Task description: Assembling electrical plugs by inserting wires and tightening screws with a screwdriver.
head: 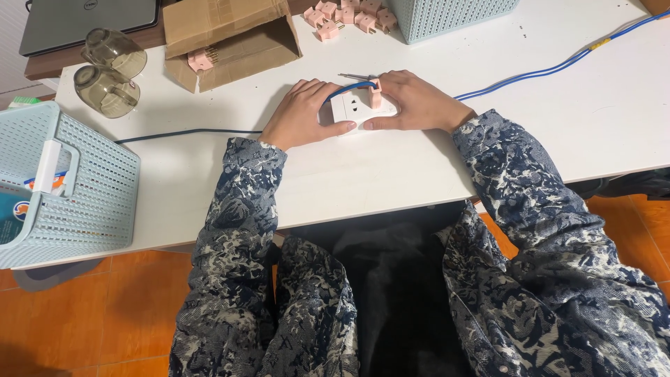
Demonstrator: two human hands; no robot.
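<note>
Both hands, left hand (pixel 301 115) and right hand (pixel 417 102), press fingers closed around a white rectangular plastic socket block (pixel 352 109) on the white desk (pixel 391 174); a small pink plastic plug (pixel 375 95) sits under the right fingertips.

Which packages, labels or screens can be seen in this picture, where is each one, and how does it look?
Cardboard box: table's far side, left of centre; brown, flaps open, a pink plug inside.
Laptop: top left corner; closed, dark grey lid, no screen showing.
Packet: inside the light blue basket at the left edge; blue with white and orange, mostly hidden.
Yellow tag: on the blue cable, right side; small band.
</note>
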